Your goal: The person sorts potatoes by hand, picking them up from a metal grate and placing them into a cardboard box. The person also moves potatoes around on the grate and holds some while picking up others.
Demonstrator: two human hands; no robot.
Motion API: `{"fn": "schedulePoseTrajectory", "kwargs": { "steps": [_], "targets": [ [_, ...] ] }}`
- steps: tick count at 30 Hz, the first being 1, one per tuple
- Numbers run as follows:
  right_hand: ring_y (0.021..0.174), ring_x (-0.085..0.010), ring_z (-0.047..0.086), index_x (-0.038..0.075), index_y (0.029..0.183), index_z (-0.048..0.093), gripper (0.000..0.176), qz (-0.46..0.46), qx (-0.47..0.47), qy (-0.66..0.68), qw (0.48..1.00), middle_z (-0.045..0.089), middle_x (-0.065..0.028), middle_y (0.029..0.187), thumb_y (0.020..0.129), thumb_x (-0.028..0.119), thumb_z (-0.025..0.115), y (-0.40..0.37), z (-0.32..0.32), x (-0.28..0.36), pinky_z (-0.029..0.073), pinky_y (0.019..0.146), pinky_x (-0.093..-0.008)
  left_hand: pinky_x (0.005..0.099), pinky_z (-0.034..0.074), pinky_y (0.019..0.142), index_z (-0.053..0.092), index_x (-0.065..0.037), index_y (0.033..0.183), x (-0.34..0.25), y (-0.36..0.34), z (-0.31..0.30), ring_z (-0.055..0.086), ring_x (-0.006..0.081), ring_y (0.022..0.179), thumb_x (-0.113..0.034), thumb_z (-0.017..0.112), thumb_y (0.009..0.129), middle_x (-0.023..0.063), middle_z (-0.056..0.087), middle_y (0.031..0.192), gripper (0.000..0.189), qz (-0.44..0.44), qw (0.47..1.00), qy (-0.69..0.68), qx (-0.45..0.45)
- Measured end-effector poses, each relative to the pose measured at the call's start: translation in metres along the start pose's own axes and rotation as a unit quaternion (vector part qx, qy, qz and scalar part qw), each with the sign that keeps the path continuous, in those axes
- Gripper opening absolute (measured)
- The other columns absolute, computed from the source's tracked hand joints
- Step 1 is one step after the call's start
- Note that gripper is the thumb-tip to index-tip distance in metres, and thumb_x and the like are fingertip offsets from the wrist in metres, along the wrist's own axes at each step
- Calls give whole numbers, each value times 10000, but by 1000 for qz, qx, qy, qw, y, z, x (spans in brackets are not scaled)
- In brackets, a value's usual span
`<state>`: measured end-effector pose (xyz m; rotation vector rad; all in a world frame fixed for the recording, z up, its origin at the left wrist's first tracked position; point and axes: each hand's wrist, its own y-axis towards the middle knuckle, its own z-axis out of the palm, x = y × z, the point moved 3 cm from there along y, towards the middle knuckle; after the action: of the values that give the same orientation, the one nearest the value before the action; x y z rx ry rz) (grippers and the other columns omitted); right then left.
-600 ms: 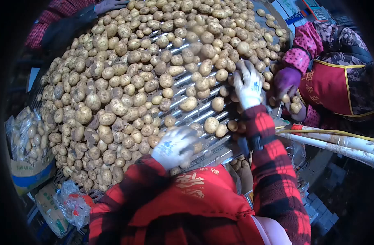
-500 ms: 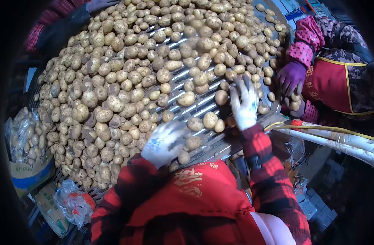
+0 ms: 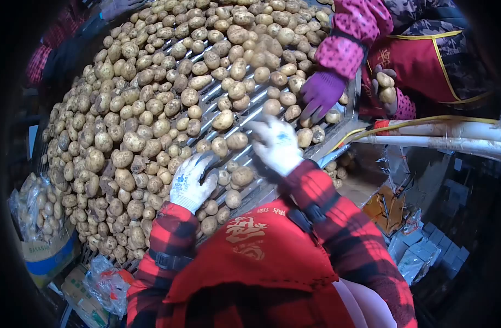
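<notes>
Many potatoes (image 3: 133, 141) cover a slatted metal rack (image 3: 205, 97) in front of me. My left hand (image 3: 193, 181), in a white glove, rests at the near edge of the pile with its fingers apart, beside small potatoes and holding none that I can see. My right hand (image 3: 276, 143), also white-gloved, is over the slats right of a few loose potatoes. Its fingers point left and are smeared by motion, so whether they hold anything is hidden.
At the right, a co-worker's purple-gloved hand (image 3: 323, 94) reaches onto the potatoes; their other hand (image 3: 387, 90) holds several. Another person's sleeve (image 3: 56, 41) shows upper left. White pipes (image 3: 436, 134) lie right, a bagged box (image 3: 45, 249) left.
My right hand has moved left and nearer to me. My left hand has shifted slightly left, fingers now apart. The co-worker's purple glove has reached left over the rack. The whole view has shifted.
</notes>
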<state>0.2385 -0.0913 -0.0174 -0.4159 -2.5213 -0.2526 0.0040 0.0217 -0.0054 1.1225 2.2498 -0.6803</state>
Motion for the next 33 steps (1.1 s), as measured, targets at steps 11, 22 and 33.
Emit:
{"fn": "schedulePoseTrajectory", "kwargs": {
  "steps": [11,22,33],
  "targets": [
    [1204,-434,585,106,1370,641,592,107,-36,-249,962,591,-232,1396,820,262,791,-148,-113,-32,467,1030,-552,471,463,1123,713,-136,1286,2,-5,5,608,348,1297,-208,695,908,129,674,1377,386,0,1000,17,-19],
    [1421,-494,404,137,1503,536,679,-24,-65,-80,994,418,-245,1588,884,313,751,69,39,2,293,1181,-636,514,431,1156,658,-139,1395,11,-10,8,553,385,1354,-295,703,919,129,627,1451,503,-9,999,39,2],
    [1152,-331,655,214,1399,589,541,-106,18,-263,959,602,-95,1426,873,255,711,253,40,-63,488,917,-535,511,468,1108,691,-93,1373,3,6,-10,584,400,1289,-352,717,910,174,636,1415,531,-61,996,-41,45]
  ]
}}
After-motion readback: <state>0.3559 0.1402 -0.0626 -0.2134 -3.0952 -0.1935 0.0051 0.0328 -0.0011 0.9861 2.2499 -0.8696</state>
